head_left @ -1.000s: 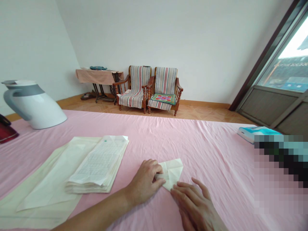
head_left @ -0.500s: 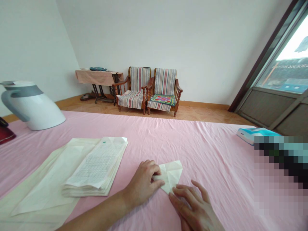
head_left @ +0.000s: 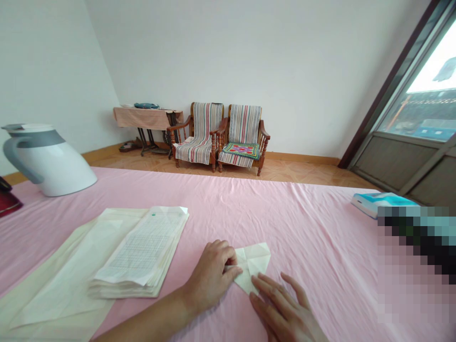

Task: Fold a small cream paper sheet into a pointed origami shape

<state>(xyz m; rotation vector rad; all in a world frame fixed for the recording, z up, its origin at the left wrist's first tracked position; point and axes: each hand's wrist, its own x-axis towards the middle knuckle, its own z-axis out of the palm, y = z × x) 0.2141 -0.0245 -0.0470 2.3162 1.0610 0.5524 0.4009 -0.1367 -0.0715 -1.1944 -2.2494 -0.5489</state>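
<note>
I see my left hand (head_left: pixel 213 278) curled knuckles-up, its fingers (head_left: pixel 233 271) pinching the near-left edge of the folded paper (head_left: pixel 253 263) against the pink surface (head_left: pixel 302 228). My right hand (head_left: pixel 285 311) lies flat, palm down, fingers spread narrow, their tips pressing the paper's nearest corner. The paper sits between both sets of fingers, mostly beyond them. Left of the left fingers lies a stack of sheets (head_left: pixel 142 251); the white jug (head_left: pixel 46 159) stands well beyond.

Pink-clothed table (head_left: pixel 285 213): folded paper (head_left: pixel 252 263) under both hands, paper stack (head_left: pixel 142 256) left of them, white jug (head_left: pixel 46 159) far left, teal box (head_left: pixel 374 202) far right.
</note>
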